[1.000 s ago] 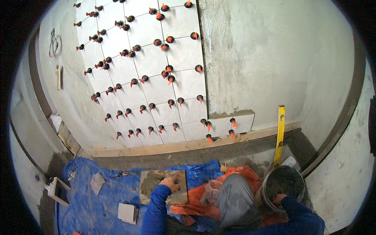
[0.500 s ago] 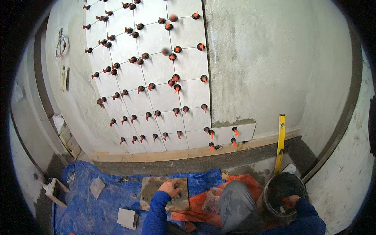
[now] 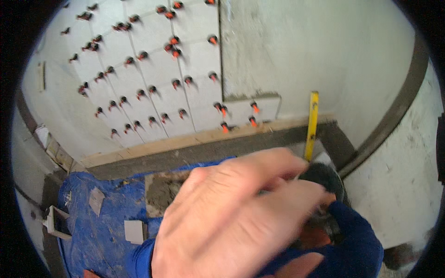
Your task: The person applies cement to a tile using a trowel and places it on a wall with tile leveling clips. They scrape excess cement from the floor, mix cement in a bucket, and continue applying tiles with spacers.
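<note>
My left hand (image 3: 232, 213) is raised close to the view, back of the hand toward me. Its fingers are half bent and point right, the thumb stands apart below them, and I see nothing in its grip. It covers much of the lower middle. Behind it lies a square tile (image 3: 150, 206) with grey mortar (image 3: 162, 192) spread on it. My right hand (image 3: 328, 200) shows only in part beside the dark bucket (image 3: 342, 192), its fingers curled in. What it holds is hidden behind my left hand.
White wall tiles (image 3: 153, 69) with several black-and-red levelling clips stand ahead, above a wooden batten (image 3: 116, 156). A yellow spirit level (image 3: 313, 125) leans at the wall behind the bucket. On the blue sheet (image 3: 111, 204) lie a small tile piece (image 3: 134, 231) and a plastic scrap (image 3: 96, 200).
My left hand has risen from the mortar-covered tile toward the view and to the right. My right hand has shifted up and slightly left at the bucket. The whole view has moved.
</note>
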`<state>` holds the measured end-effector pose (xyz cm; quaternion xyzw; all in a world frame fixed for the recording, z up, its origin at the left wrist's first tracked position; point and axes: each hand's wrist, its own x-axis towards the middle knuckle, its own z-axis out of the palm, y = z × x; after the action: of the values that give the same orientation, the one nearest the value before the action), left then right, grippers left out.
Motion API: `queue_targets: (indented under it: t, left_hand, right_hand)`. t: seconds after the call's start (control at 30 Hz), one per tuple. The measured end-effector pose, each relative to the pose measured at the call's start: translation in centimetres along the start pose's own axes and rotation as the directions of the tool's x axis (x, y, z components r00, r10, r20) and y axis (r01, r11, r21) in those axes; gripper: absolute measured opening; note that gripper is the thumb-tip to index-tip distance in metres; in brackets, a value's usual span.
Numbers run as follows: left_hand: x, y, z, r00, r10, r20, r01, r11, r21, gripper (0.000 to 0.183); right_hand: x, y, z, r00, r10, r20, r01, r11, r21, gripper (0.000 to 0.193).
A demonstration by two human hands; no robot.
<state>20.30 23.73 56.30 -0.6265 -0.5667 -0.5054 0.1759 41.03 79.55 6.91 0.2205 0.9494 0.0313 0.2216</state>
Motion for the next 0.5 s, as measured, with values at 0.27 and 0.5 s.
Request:
queue_targets:
  t: [0.27,0.5]
  left_hand:
    - [-7.7,-0.8,-0.2,0.964,-0.260,-0.053,0.208,0.864,-0.458,0.070]
    - [-19.0,-16.7,-24.9,0.331,-0.537,-0.776,0.369,0.831,-0.417,0.043]
  right_hand:
    - [-1.4,-1.9,-1.8,0.999,0.042,0.016,-0.041,0.711,0.702,0.043]
    - [-0.1,-1.4,-1.5,0.987,0.160,-0.026,-0.144,0.938,0.316,0.044]
